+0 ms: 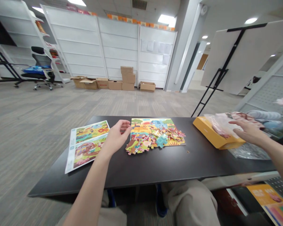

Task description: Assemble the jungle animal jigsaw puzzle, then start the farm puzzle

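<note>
My left hand (118, 135) is beside the left edge of a colourful jigsaw board (153, 122), fingers loosely curved, thumb apart, nothing in it. Loose jigsaw pieces (141, 144) lie heaped over the board's front part and spill onto the table. A pale blue piece cluster (162, 140) sits on top. Left of that hand lies a printed picture sheet (91, 141) with two scenes, partly covered by my forearm. My right hand (246, 128) is over a yellow box (208, 131) at the right, fingers spread near a clear plastic bag (223, 124); whether it touches the bag I cannot tell.
The dark table (155, 166) has a small brown scrap (188, 152) near its middle. Clear plastic wrapping (250, 150) and rolled cloths (264, 115) are at the right. Beyond stand an easel (217, 78), cardboard boxes (115, 85) and an office chair (41, 67).
</note>
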`<move>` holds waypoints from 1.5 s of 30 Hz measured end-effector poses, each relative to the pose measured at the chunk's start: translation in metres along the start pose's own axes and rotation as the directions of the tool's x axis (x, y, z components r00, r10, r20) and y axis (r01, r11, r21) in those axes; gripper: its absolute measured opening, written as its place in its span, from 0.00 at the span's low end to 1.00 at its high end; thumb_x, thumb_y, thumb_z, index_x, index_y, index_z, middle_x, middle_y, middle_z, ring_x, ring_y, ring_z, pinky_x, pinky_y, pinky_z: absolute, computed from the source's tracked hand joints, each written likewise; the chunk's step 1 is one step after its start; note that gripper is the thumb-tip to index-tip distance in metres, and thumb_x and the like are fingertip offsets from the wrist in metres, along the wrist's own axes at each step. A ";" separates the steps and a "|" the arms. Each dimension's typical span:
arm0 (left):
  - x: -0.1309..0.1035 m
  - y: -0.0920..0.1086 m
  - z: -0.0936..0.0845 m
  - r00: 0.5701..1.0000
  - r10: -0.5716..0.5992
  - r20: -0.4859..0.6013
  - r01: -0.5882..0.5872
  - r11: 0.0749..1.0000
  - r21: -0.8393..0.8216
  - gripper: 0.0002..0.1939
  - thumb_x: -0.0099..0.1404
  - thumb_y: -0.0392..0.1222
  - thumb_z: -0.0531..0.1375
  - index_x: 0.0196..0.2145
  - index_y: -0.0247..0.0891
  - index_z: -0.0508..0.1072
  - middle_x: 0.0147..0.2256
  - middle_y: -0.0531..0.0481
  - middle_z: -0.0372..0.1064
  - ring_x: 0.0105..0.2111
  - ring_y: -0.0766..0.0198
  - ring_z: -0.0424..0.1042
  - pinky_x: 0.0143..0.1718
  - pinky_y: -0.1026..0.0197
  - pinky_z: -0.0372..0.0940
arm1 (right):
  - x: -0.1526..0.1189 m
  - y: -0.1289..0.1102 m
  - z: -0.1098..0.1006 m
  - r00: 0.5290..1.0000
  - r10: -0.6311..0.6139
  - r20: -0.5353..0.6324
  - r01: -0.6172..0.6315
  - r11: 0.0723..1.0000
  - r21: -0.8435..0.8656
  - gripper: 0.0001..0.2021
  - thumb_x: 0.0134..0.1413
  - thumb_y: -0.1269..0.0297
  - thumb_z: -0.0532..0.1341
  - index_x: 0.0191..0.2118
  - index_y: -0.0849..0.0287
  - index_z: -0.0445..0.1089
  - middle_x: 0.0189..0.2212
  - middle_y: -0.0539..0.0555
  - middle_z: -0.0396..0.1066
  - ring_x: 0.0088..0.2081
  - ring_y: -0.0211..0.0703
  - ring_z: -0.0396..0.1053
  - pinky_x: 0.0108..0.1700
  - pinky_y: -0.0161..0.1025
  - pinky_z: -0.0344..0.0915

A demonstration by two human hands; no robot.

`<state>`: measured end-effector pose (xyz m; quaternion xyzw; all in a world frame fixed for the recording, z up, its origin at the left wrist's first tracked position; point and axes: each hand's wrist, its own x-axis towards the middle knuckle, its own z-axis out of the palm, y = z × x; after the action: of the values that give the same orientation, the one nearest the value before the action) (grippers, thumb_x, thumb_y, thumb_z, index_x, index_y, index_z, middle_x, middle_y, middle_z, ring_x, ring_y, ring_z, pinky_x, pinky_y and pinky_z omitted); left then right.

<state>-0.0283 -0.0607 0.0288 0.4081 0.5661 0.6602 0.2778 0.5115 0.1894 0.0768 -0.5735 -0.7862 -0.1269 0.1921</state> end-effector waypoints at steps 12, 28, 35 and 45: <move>-0.015 -0.026 0.022 0.896 -0.021 0.444 -0.314 0.677 0.665 0.31 0.54 0.60 0.68 0.52 0.45 0.74 0.57 0.37 0.68 0.58 0.35 0.63 0.58 0.39 0.58 | 0.019 -0.223 0.023 0.922 -0.293 0.255 0.172 0.897 0.407 0.13 0.55 0.55 0.64 0.42 0.54 0.79 0.47 0.57 0.79 0.49 0.55 0.74 0.54 0.45 0.67; -0.011 -0.029 0.060 0.916 -0.174 0.361 -0.274 0.383 0.882 0.32 0.72 0.65 0.45 0.62 0.41 0.63 0.63 0.34 0.58 0.63 0.38 0.59 0.56 0.38 0.62 | 0.000 -0.254 0.088 0.813 0.120 0.569 -0.242 0.960 0.142 0.37 0.62 0.42 0.54 0.66 0.66 0.61 0.58 0.70 0.70 0.59 0.64 0.68 0.57 0.50 0.64; -0.011 -0.029 0.060 0.909 -0.161 0.385 -0.301 0.387 0.872 0.30 0.72 0.64 0.46 0.60 0.42 0.64 0.61 0.35 0.60 0.62 0.40 0.60 0.55 0.38 0.63 | -0.005 -0.257 0.084 0.808 0.081 0.583 -0.219 0.961 0.170 0.36 0.64 0.41 0.51 0.65 0.66 0.60 0.56 0.71 0.71 0.57 0.64 0.70 0.55 0.49 0.65; -0.012 -0.026 0.041 0.868 -0.144 0.476 -0.354 0.493 0.795 0.30 0.68 0.64 0.54 0.59 0.44 0.65 0.59 0.39 0.63 0.61 0.43 0.61 0.56 0.41 0.63 | -0.008 -0.254 0.100 0.851 0.018 0.526 -0.084 0.991 0.103 0.38 0.63 0.37 0.49 0.63 0.66 0.62 0.53 0.75 0.71 0.55 0.67 0.70 0.53 0.52 0.64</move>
<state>0.0104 -0.0436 0.0015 0.6768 0.7029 0.1793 0.1252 0.2568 0.1456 -0.0106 -0.5942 -0.7995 0.0872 0.0089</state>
